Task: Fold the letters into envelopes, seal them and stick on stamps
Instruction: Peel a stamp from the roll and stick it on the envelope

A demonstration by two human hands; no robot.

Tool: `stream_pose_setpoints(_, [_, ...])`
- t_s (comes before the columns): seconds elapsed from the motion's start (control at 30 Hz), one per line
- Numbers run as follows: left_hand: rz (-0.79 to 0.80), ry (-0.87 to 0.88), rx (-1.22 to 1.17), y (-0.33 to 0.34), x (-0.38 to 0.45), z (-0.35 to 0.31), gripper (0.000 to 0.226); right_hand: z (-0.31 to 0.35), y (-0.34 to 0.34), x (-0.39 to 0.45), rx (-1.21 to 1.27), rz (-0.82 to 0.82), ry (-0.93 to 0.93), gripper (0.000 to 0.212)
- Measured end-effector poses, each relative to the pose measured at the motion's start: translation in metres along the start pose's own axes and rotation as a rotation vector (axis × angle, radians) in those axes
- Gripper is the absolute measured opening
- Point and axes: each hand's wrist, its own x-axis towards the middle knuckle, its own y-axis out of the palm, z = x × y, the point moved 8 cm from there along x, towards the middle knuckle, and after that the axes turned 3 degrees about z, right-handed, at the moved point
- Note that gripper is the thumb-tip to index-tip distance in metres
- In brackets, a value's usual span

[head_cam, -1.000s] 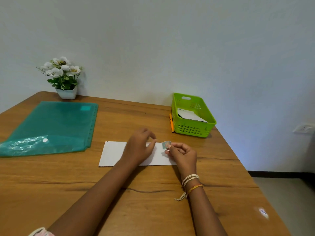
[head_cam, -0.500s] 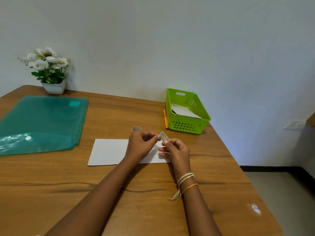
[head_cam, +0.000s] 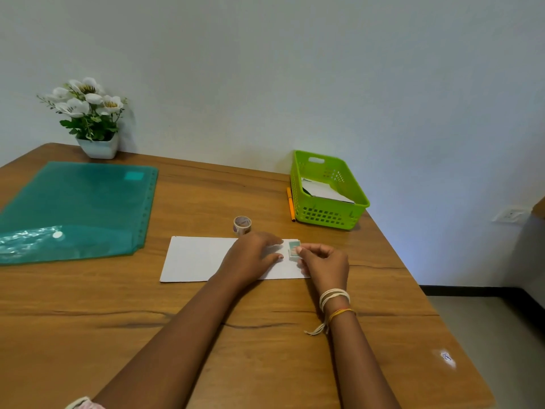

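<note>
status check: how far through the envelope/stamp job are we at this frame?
Done: the white paper envelope lies flat on the wooden table, apparently closed; sealing can't be confirmed.
In hand: the small greenish stamp sits at the envelope's top right corner, the right hand holding its edge, the left hand resting flat beside it.
Left: press it down. The green plastic basket holds more papers; their state is unclear.

Stamp [head_cam: 294, 248] design too small
</note>
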Motion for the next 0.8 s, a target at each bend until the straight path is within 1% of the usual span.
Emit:
stream_pose_setpoints(0.07, [0.026, 0.035, 0.086, 0.003, 0.0, -0.003, 0.041, 0.001, -0.001, 0.006, -0.041, 0.031, 0.076, 0.002])
stream_pose_setpoints(0.17, [0.052, 0.058, 0.162, 0.006, 0.001, -0.006, 0.044, 0.003, 0.005, 0.022, -0.108, 0.096, 0.18, 0.004])
stream_pose_setpoints(0.27, [0.062, 0.065, 0.191, 0.008, 0.002, -0.004, 0.046, 0.006, 0.016, 0.034, -0.199, 0.15, 0.278, 0.01])
stream_pose_setpoints(0.33, [0.061, 0.073, 0.197, 0.009, 0.002, -0.004, 0.046, 0.008, 0.02, 0.039, -0.245, 0.162, 0.308, 0.015])
stream_pose_setpoints(0.47, [0.065, 0.075, 0.216, 0.011, 0.004, -0.001, 0.047, 0.008, 0.017, 0.044, -0.352, 0.125, 0.322, 0.017])
stream_pose_setpoints(0.63, [0.073, 0.087, 0.202, 0.014, 0.005, 0.001, 0.044, 0.009, 0.015, 0.044, -0.397, 0.075, 0.267, 0.016])
stream_pose_setpoints(0.8, [0.117, 0.046, 0.257, 0.023, 0.007, 0.012, 0.045, 0.009, 0.014, 0.043, -0.417, 0.067, 0.247, 0.014])
